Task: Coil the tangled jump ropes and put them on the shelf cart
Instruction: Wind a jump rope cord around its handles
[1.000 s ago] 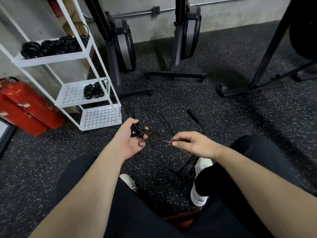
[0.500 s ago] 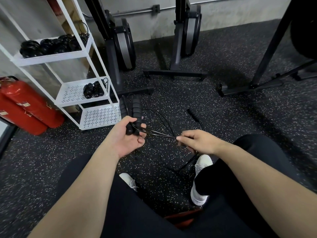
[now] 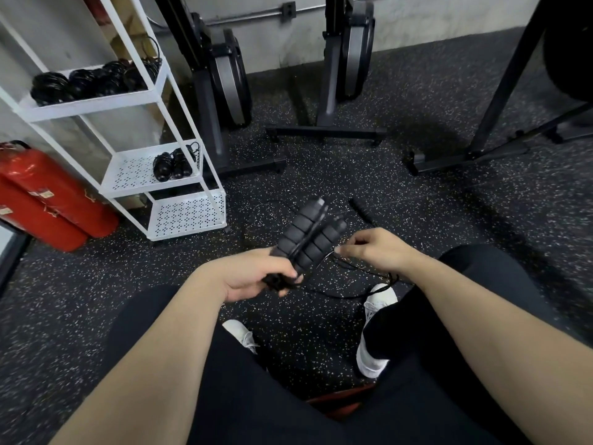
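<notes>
My left hand (image 3: 256, 276) grips the lower ends of two black foam jump rope handles (image 3: 306, 237), which point up and away, side by side. My right hand (image 3: 373, 250) pinches the thin black rope cord (image 3: 359, 268) just right of the handles; loops of it trail down to the floor by my right shoe. Another black handle (image 3: 361, 209) lies on the floor beyond my hands. The white shelf cart (image 3: 179, 216) stands at the left, with several coiled black ropes (image 3: 93, 81) on its top shelf and coiled ropes (image 3: 173, 163) on the middle shelf.
Red fire extinguishers (image 3: 48, 200) lie left of the cart. Two upright rowing machines (image 3: 346, 59) stand against the back wall, and a black rack's legs (image 3: 481, 149) cross the floor at the right. I sit with my legs bent, white shoes (image 3: 373, 316) on the speckled rubber floor.
My left hand turned and dropped toward me, tilting the handles up and to the right. My right hand moved up and closer to the handles, shortening the stretch of cord between the hands.
</notes>
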Demonstrator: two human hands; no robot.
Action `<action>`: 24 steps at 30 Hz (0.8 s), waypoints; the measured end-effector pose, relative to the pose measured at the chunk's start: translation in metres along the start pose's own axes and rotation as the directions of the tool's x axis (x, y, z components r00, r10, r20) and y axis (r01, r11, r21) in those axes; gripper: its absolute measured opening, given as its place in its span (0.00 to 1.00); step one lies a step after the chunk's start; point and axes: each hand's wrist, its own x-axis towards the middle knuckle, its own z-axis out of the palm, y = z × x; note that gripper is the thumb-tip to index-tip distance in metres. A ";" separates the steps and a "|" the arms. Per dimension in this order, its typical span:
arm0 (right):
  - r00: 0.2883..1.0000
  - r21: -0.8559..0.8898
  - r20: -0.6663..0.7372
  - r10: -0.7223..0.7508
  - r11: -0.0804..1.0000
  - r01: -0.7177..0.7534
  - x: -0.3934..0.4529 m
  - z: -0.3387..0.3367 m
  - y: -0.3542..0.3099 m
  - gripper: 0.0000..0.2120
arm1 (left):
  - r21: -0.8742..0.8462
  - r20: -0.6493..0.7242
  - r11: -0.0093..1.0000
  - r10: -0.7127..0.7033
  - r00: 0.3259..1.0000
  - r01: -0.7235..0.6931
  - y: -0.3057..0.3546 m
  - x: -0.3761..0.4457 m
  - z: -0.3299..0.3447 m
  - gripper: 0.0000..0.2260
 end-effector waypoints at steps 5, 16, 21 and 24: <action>0.999 0.035 -0.046 0.013 0.999 -0.011 0.002 0.000 0.000 0.06 | 0.359 0.034 0.932 -0.069 0.997 0.052 0.005 -0.002 0.010 0.19; 0.995 0.116 -0.090 -0.040 0.992 0.050 0.000 0.000 -0.004 0.11 | 0.823 -0.125 0.545 -0.104 0.987 0.161 0.010 0.009 0.031 0.31; 0.989 0.109 -0.101 -0.109 0.987 0.120 0.000 0.011 -0.005 0.10 | 0.890 -0.208 0.396 -0.089 0.974 0.226 0.003 0.017 0.036 0.29; 0.979 0.047 -0.122 -0.165 0.984 0.172 -0.001 0.023 -0.006 0.10 | 0.931 -0.236 0.270 -0.069 0.969 0.246 -0.004 0.025 0.045 0.15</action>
